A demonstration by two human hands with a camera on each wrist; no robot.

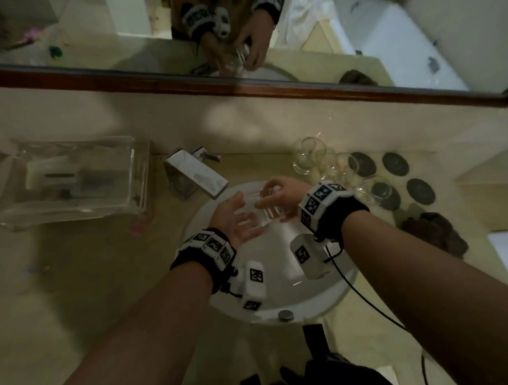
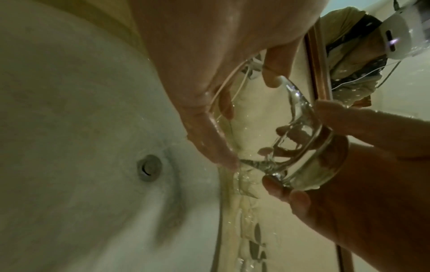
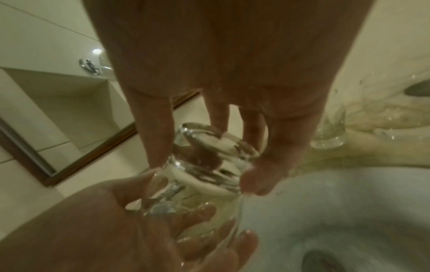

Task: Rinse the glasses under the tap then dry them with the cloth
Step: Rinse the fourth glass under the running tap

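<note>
Countertop (image 1: 88, 277) in beige stone fills most of the head view, with our mirror (image 1: 151, 82) framed in dark wood across the top. At centre sits the white basin (image 1: 283, 297), its square chrome tap (image 1: 197, 178) at the upper left rim. A clear box (image 1: 70, 176) stands at the left of the frame. At the right, a dark brown cloth (image 1: 433, 232) lies crumpled below round dark coasters (image 1: 420, 191), and several empty glasses (image 1: 313, 156) cluster just beside them. Over the basin our right hand (image 1: 282, 195) pinches the thick base of one tumbler (image 1: 263, 211), fingers curled round it, the glass tilted on its side. Our left hand (image 1: 236, 223) lies flat beneath it, palm up, wet fingers (image 2: 214, 139) straight and touching the rim.
</note>
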